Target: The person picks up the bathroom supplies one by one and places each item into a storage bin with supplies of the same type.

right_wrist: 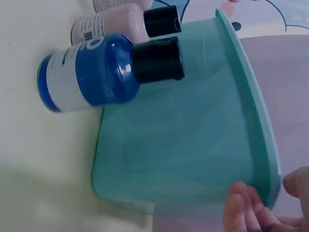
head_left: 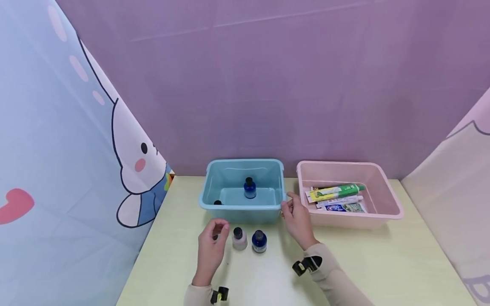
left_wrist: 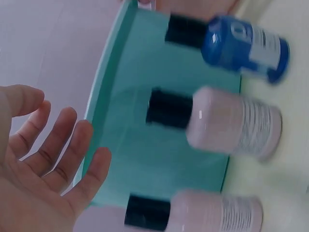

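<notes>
My right hand grips the front right corner of the blue plastic basin, thumb above the rim and fingers curled under it. In front of the basin's left side my left hand is held with fingers loosely bent and nothing in them. Between the hands stand a pale pink bottle and a dark blue bottle, both black-capped. Another pale pink bottle is mostly hidden behind the left hand in the head view. Inside the basin stands a blue bottle; a black cap shows over its front rim.
A pink basin holding several toothpaste tubes stands to the right of the blue one. Both basins sit near the back of the pale yellow table, before a purple cloth. Printed cloth hangs at the left.
</notes>
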